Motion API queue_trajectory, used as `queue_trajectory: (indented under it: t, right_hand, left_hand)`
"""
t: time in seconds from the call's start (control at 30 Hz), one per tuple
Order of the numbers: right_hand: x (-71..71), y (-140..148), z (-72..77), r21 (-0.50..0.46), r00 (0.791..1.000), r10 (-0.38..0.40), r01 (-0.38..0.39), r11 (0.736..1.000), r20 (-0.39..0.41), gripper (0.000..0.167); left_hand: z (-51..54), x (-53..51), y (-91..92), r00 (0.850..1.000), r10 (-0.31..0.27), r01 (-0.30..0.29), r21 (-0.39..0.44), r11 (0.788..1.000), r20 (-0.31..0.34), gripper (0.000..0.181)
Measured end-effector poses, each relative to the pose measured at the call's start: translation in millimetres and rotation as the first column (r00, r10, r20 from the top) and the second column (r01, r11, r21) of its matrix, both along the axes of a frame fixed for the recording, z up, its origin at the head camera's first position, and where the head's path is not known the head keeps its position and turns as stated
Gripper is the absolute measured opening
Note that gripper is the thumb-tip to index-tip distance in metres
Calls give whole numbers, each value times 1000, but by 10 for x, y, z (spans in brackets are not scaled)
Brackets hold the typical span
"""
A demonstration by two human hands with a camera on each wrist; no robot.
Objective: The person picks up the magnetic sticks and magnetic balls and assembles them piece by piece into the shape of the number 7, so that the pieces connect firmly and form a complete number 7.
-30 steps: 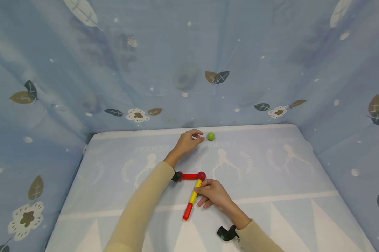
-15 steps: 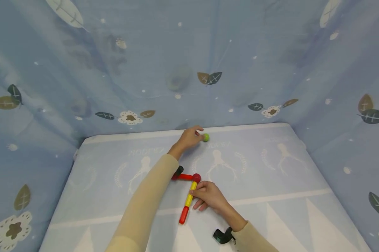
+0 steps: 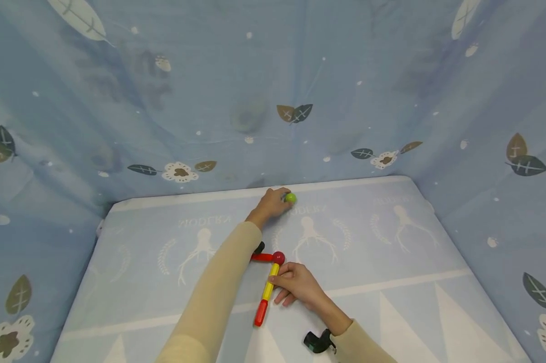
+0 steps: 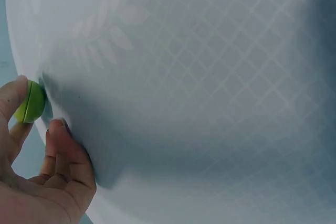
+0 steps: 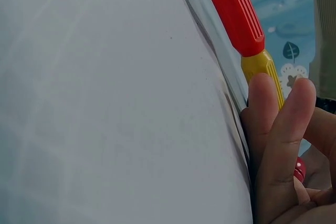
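Observation:
At the far edge of the table, my left hand [image 3: 271, 204] pinches a green ball [image 3: 291, 197] between thumb and fingertips. In the left wrist view the ball [image 4: 32, 102] shows a thin seam, with the thumb against it. Nearer the front, my right hand [image 3: 297, 286] pinches a yellow rod [image 3: 270, 283] between thumb and fingers. A red rod [image 3: 261, 313] continues from its lower end, and a dark red ball [image 3: 278, 258] sits at its upper end. Another red rod [image 3: 261, 257] runs left from that ball; my left forearm hides its far end.
A pale patterned cloth covers the table [image 3: 372, 232]. Blue curtain fabric [image 3: 273, 91] rises behind and at both sides. A black wrist camera [image 3: 317, 342] hangs by the right cuff, and another [image 3: 259, 247] shows beside the left sleeve.
My left hand has reached the green ball and taken it between its fingers. The right hand keeps its pinch on the yellow rod. The whole head view has shifted slightly.

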State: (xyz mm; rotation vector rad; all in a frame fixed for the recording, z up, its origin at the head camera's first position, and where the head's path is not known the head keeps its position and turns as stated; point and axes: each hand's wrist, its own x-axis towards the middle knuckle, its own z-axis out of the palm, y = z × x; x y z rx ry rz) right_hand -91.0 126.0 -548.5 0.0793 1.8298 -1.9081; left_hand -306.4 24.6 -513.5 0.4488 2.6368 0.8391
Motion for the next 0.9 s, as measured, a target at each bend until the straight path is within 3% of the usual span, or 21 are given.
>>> queue_trajectory:
  t: [0.2, 0.43, 0.63, 0.9]
  right_hand:
    - [11, -23, 46, -5, 1000, 6, -6, 1000, -4, 35]
    - [4, -6, 17, 21, 1000, 1, -1, 1000, -2, 36]
    - [-5, 0, -14, 50, 1000, 8, -7, 999, -6, 38]
    - [2, 2, -12, 55, 1000, 8, -7, 998, -18, 39]
  left_hand:
    - [37, 28, -28, 1000, 11, -11, -22, 1000, -16, 48]
    - [183, 132, -100, 997, -41, 42, 26, 999, -71, 47]
    - [398, 463, -367, 991, -54, 69, 125, 990, -119, 46]
    - [591, 1063, -813, 996, -2, 22, 213, 977, -93, 44]
